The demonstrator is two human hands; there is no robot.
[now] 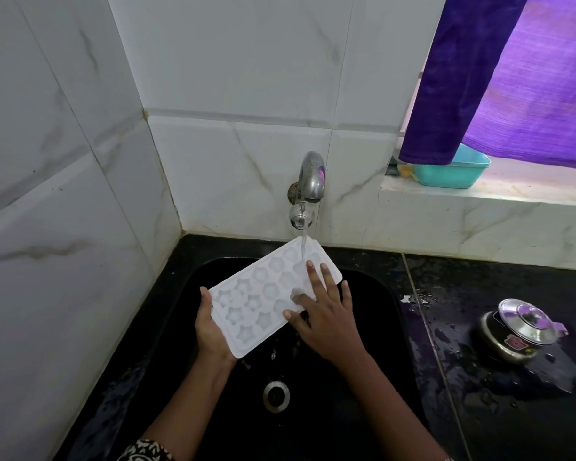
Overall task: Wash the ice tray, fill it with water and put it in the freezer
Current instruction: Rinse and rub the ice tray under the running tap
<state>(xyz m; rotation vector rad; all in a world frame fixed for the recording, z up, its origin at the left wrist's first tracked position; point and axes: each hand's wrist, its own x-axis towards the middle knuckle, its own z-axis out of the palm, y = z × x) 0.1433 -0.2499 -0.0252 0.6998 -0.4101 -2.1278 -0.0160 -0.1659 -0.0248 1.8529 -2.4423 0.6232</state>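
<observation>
walls: white marble-look tiles [230,78] meet in a corner behind a black sink [320,420] set in a wet black counter [479,427].
tap: a metal tap [310,181] sticks out of the back wall, and a thin stream of water [302,244] falls from it onto the far end of the tray.
ice tray: the white ice tray [256,294], with star and round moulds facing up, is held over the sink, tilted, its far corner under the tap.
left hand: the left hand [210,331] grips the tray's near left end, thumb hooked over the top edge, palm underneath.
right hand: the right hand [326,314] lies on the tray's right side, fingers spread and straight; one finger is blurred.
drain: a round metal drain [276,395] sits in the sink floor below the tray.
counter items: a small steel pot [519,334] with a lid stands to the right, well apart from the sink.
sill: a teal tub [453,174] rests on the window sill [479,194], partly behind a purple curtain [512,78].
</observation>
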